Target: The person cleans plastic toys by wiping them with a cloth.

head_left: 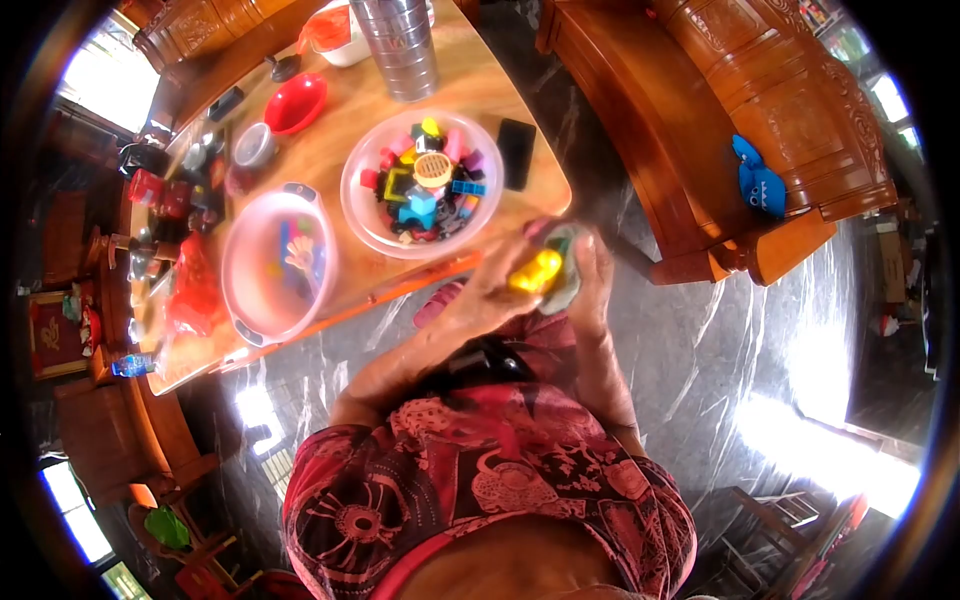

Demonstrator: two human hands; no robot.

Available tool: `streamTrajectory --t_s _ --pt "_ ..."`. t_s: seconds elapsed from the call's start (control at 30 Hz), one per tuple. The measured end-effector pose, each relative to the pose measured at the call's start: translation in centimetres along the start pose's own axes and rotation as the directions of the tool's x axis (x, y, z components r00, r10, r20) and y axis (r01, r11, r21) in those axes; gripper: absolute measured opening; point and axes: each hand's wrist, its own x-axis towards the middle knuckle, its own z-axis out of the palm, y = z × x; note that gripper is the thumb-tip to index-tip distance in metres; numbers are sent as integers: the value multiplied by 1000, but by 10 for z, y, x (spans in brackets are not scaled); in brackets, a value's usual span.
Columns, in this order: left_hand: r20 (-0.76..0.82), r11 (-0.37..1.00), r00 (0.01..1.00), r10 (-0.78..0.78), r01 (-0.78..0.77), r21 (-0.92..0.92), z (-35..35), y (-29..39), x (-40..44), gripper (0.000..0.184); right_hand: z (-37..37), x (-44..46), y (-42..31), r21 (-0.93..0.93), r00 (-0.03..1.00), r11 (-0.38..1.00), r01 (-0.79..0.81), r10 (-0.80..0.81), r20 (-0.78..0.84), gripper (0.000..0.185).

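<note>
Both of my hands are raised together over my lap, just off the table's front edge. My left hand [488,288] is closed on a bright yellow toy piece [537,272], its exact shape washed out by glare. A grey-green cloth [568,270] is bunched against the toy, with my right hand [592,272] closed on it. Ahead of them stands a pale round basin [352,205] with many coloured toy bricks [420,205] in it. Left of that, a second pale basin [232,285] with handles holds a few small pieces at its bottom.
On the wooden table [375,278] are a dark phone [516,153], a metal canister [398,50], a red bowl [296,103], a small clear container [254,146] and a red plastic bag [192,290]. A carved wooden bench [650,90] with a blue toy [762,185] stands at right.
</note>
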Motion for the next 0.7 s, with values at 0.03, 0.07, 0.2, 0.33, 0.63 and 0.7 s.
streamTrajectory --t_s 0.03,0.07,0.2,0.33,0.63,0.7 --pt "21 996 998 -57 58 -61 0 -1 -1 43 -2 2 1 121 994 986 -112 110 16 30" --pt "46 986 993 -113 118 -120 0 -3 -2 45 -3 3 1 237 975 946 -221 217 45 31" --pt "3 993 999 -48 48 -110 3 -8 -5 46 0 0 -11 166 982 969 -181 169 84 34" --pt "-23 978 992 -121 115 -174 5 7 3 41 18 -6 -11 -361 977 926 108 -165 -131 35" --pt "-66 904 969 -238 196 -380 -5 19 4 36 1 -9 -9 -419 938 843 338 -265 223 69" --pt "-56 894 969 -242 201 -399 -4 18 3 36 -5 -9 -4 -431 947 848 310 -237 216 66"
